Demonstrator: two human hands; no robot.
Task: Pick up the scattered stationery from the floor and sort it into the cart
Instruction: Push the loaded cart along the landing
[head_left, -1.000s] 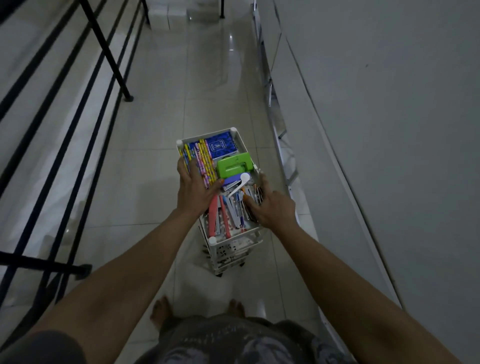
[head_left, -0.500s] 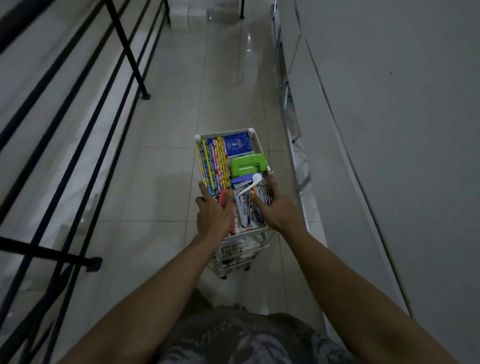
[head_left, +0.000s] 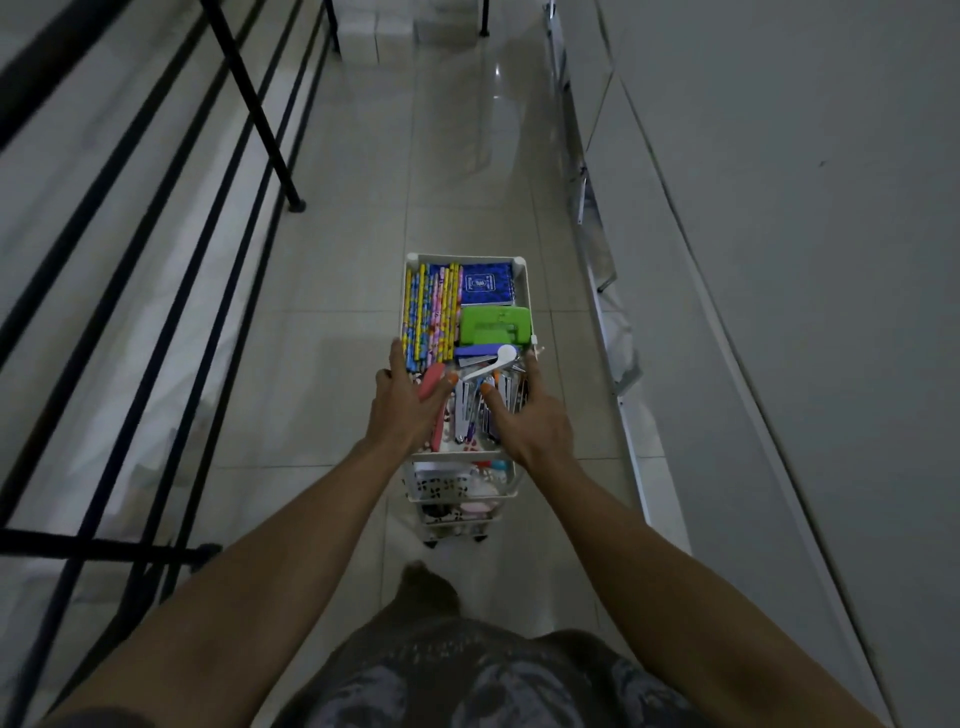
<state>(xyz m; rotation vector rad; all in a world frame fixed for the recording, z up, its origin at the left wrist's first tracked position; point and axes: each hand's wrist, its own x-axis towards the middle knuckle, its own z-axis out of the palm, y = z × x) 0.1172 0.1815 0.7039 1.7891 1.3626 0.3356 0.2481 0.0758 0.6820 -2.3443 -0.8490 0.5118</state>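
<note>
Railing (head_left: 249, 104): running black along the left of the corridor, well apart from the cart; worth keeping that gap while rolling.
Floor (head_left: 337, 291): showing pale glossy tiles, no loose stationery in sight ahead.
Left hand (head_left: 408, 410): resting on the cart's near left edge, fingers fairly straight, thumb against a pink tool (head_left: 431, 382); gripping nothing, as far as can be told.
Cart (head_left: 523, 291): standing mid-corridor between both hands, top tray packed; lower baskets also filled.
Patterned pencils (head_left: 431, 312): lying in a row along the tray's left side.
Blue notebook (head_left: 485, 285): lying in the far right corner.
Green hole punch (head_left: 493, 325): sitting just nearer than the notebook.
Right hand (head_left: 524, 415): pressing on the near right edge, fingers extended over the clips, holding nothing.
Step, judged: steering the loaded cart along; pushing evenly from both edges, low and slowly, keeping the heaped contents from spilling.
Wall (head_left: 779, 260): closing in on the right, metal rails at its foot.
</note>
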